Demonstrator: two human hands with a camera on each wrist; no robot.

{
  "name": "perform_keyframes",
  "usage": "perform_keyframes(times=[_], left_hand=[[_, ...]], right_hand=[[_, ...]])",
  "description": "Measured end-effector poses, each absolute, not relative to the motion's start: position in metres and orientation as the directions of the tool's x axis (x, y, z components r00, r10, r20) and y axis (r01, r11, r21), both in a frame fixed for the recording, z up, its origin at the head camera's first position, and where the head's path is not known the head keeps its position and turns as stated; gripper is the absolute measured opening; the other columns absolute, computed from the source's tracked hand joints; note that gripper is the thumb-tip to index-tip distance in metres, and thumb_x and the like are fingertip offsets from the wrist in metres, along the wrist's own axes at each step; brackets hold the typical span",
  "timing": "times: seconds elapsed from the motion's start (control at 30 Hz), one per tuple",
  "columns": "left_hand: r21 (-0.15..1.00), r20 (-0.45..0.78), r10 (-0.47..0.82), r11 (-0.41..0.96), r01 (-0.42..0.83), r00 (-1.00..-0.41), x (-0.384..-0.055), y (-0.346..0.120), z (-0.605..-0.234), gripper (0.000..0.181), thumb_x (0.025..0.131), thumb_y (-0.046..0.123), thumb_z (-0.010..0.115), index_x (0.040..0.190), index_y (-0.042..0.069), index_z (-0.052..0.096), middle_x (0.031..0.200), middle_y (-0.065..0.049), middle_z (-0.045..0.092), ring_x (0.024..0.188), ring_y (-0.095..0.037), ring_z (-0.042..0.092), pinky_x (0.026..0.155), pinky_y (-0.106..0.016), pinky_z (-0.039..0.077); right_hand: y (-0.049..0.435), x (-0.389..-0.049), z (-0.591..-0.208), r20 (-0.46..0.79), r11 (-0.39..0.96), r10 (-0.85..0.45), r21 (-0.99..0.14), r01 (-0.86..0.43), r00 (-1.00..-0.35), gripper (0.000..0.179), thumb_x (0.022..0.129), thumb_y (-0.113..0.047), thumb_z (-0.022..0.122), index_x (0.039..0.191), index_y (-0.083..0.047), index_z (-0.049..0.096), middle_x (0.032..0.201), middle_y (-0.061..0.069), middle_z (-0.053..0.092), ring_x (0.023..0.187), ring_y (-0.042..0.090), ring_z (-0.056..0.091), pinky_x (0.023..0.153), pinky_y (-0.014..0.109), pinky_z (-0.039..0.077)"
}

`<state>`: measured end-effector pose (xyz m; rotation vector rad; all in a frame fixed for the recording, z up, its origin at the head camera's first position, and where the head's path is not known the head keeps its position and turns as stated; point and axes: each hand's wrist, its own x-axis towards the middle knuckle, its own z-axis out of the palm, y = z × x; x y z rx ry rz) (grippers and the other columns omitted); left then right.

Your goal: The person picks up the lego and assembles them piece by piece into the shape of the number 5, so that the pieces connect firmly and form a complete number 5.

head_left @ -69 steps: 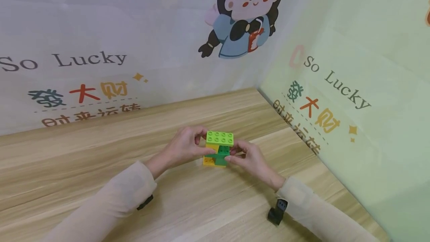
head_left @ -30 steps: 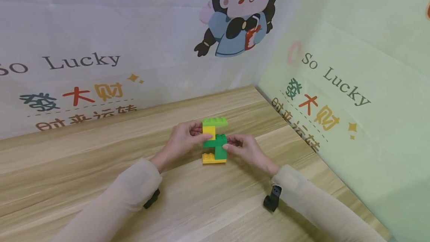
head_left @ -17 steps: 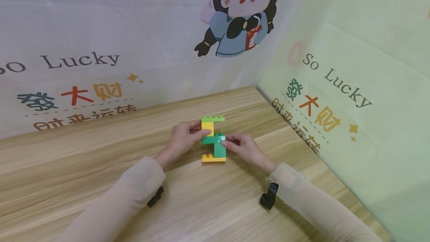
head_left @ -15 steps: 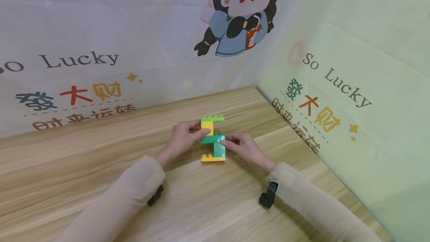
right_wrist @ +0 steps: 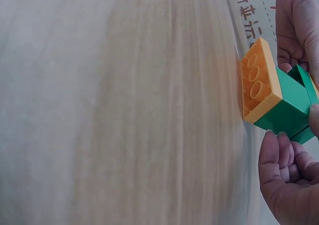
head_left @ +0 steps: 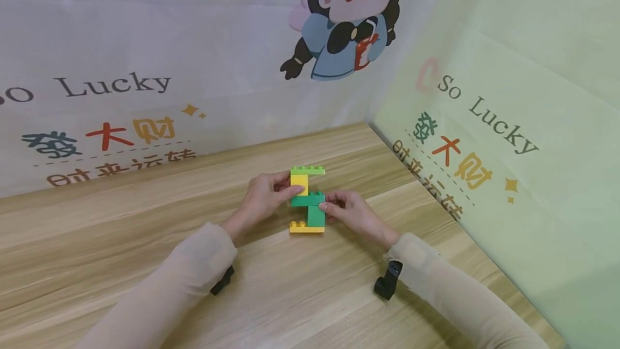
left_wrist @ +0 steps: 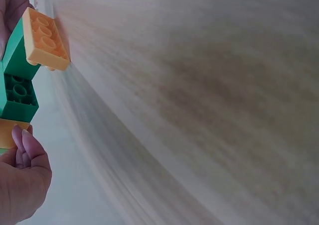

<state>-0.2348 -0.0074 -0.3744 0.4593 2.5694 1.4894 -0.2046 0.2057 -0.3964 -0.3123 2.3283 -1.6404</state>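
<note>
Both hands hold one stack of toy building bricks above the table. From top to bottom in the head view come a thin light-green plate (head_left: pixel 307 170), a yellow block (head_left: pixel 298 185), a flat dark-green brick (head_left: pixel 301 201), a taller green block (head_left: pixel 317 216) and an orange-yellow plate (head_left: pixel 307 229). My left hand (head_left: pixel 263 198) pinches the yellow block from the left, thumb in front. My right hand (head_left: pixel 358 213) pinches the green bricks from the right, its thumb near their seam. The hollow underside of the orange-yellow plate (right_wrist: pixel 256 78) shows in the right wrist view.
The wood-grain table (head_left: pixel 290 295) spreads beneath both forearms. A printed white backdrop (head_left: pixel 232 58) stands behind it, and a greenish one (head_left: pixel 533 96) runs along the right side. Black wrist devices (head_left: pixel 387 281) hang under the sleeves.
The stack has tipped so that its side faces the head camera; earlier the studded top of the light-green plate showed. It has barely moved in the last half second. Both hands keep their grip.
</note>
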Motion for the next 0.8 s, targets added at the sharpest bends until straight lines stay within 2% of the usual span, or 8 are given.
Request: perform_keyframes(times=[0.2, 0.4, 0.63, 0.8], left_hand=[[0.843, 0.127, 0.362, 0.451, 0.293, -0.923, -0.228, -0.009, -0.372, 0.051, 0.087, 0.024, 0.068, 0.131, 0.002, 0.054, 0.094, -0.008, 0.068, 0.076, -0.015, 0.057, 0.062, -0.020, 0.047], [0.838, 0.194, 0.374, 0.418, 0.351, -0.907, -0.218, -0.011, -0.374, 0.045, 0.085, 0.021, 0.069, 0.126, 0.004, 0.058, 0.088, -0.006, 0.067, 0.073, -0.015, 0.055, 0.062, -0.022, 0.048], [0.791, 0.305, 0.385, 0.408, 0.457, -0.871, -0.209, -0.012, -0.377, 0.045, 0.083, 0.017, 0.072, 0.124, 0.002, 0.060, 0.086, -0.007, 0.067, 0.069, -0.012, 0.056, 0.060, -0.022, 0.050], [0.772, 0.335, 0.376, 0.417, 0.481, -0.864, -0.205, -0.013, -0.377, 0.048, 0.082, 0.016, 0.072, 0.125, 0.000, 0.058, 0.084, -0.008, 0.066, 0.067, -0.011, 0.056, 0.058, -0.021, 0.049]], right_hand=[[0.206, -0.200, -0.395, -0.070, 0.364, -0.320, -0.930, -0.054, -0.945, 0.029, 0.093, -0.009, 0.057, 0.115, 0.010, 0.055, 0.101, 0.017, 0.062, 0.084, 0.015, 0.058, 0.075, 0.027, 0.053], [0.208, -0.195, -0.394, 0.005, 0.392, -0.325, -0.909, -0.140, -0.946, 0.028, 0.090, -0.010, 0.062, 0.112, 0.008, 0.057, 0.098, 0.015, 0.061, 0.084, 0.014, 0.053, 0.069, 0.018, 0.047], [0.209, -0.191, -0.398, 0.042, 0.354, -0.312, -0.922, -0.157, -0.949, 0.026, 0.086, -0.006, 0.065, 0.108, 0.007, 0.058, 0.095, 0.011, 0.060, 0.084, 0.015, 0.053, 0.071, 0.018, 0.045], [0.209, -0.189, -0.398, 0.057, 0.360, -0.316, -0.916, -0.176, -0.947, 0.025, 0.086, -0.006, 0.066, 0.107, 0.006, 0.058, 0.098, 0.013, 0.060, 0.086, 0.015, 0.053, 0.074, 0.020, 0.045]])
